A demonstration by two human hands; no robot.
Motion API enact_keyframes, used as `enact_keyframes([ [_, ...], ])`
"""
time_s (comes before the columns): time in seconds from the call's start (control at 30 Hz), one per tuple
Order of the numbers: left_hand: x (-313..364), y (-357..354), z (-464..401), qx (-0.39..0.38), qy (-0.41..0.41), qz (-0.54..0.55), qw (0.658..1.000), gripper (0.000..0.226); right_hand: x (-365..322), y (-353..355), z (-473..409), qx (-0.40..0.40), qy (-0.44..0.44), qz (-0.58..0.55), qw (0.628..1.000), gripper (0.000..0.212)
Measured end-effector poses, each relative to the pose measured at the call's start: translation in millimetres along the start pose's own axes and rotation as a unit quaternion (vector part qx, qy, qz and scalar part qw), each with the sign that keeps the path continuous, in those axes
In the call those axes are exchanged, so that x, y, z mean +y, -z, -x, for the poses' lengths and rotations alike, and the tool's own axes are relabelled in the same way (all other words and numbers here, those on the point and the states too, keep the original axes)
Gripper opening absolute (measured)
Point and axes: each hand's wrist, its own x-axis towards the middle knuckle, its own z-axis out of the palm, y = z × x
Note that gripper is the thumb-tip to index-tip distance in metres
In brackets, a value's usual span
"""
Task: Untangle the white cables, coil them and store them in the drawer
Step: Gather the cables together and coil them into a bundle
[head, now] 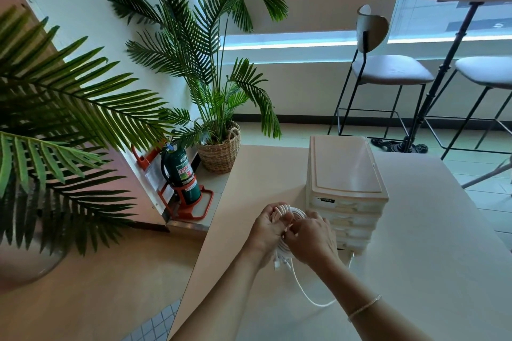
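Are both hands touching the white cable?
Touching. The head view shows the left hand gripping the coiled white cable while the right hand pinches it.

Both forearms reach forward and meet in front. The left hand (267, 225) is curled, fingers wrapped through loops of the white cable coil (291, 212). The right hand (311, 238), knuckles up, pinches the coil beside it.

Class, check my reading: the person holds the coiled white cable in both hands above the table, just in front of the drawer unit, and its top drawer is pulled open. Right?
Not quite. In the head view every drawer of the drawer unit is closed. The rest holds: the left hand and right hand grip the coiled white cable above the table, just in front of the unit.
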Motion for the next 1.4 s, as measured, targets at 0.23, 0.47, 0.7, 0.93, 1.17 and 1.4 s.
enact_keyframes([
  [0.23, -3.4, -0.4, -2.1, -0.021, -0.017, -0.085, 0.996, 0.027, 2.5, 5.7, 0.4, 0.055, -0.071, -0.2, 0.976, 0.029],
  [0.47, -2.3, 18.8, -4.8, -0.074, -0.056, -0.275, 0.957, 0.031, 2.4, 33.4, -1.6, -0.025, -0.213, -0.437, 0.873, 0.022],
  [0.7, -0.6, 33.8, -6.6, -0.067, -0.082, -0.436, 0.894, 0.035, 2.9, 56.2, -8.8, -0.072, -0.147, -0.442, 0.882, 0.017],
  [0.93, -1.3, 47.6, -10.2, -0.09, -0.116, -0.575, 0.805, 0.036, 20.6, 68.7, -14.9, -0.126, -0.046, -0.238, 0.962, 0.025],
  [1.17, -4.2, 42.6, -9.6, -0.106, -0.055, -0.536, 0.836, 0.039, 45.1, 78.0, -28.4, 0.043, -0.05, -0.013, 0.998, 0.013],
  [1.4, 0.9, 22.0, 2.4, -0.233, 0.088, -0.329, 0.911, 0.04, 67.9, 58.0, -27.0, 0.129, -0.099, -0.079, 0.984, 0.017],
])
